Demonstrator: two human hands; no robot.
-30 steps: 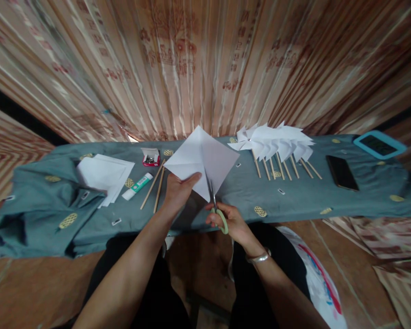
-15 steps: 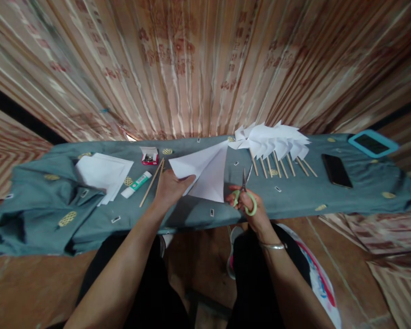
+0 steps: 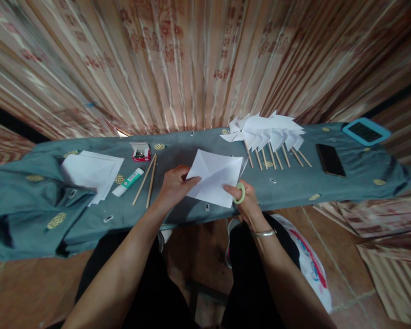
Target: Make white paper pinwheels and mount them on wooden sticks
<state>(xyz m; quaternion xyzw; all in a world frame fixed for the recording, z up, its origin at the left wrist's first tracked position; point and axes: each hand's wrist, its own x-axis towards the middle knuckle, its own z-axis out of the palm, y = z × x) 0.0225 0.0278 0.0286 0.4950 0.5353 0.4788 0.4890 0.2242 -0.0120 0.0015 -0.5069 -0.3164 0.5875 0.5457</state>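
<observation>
A creased white square sheet of paper is held between both hands above the table. My left hand pinches its left edge, thumb on top. With its thumb pressed on the lower right part of the sheet, my right hand also keeps hold of green-handled scissors. The scissor blades are mostly hidden behind the paper. Beyond the right hand lies an overlapping row of white paper pinwheels on wooden sticks. Two loose wooden sticks rest left of my left hand.
A stack of white paper, a glue stick and an open red box of small metal pieces lie to the left. On the right are a black phone and a blue-framed tablet. A curtain hangs behind the cloth-covered table.
The sheet has been opened out flatter and turned. My right hand has come up to grip its right side, the scissors now tucked behind it. The view has shifted slightly.
</observation>
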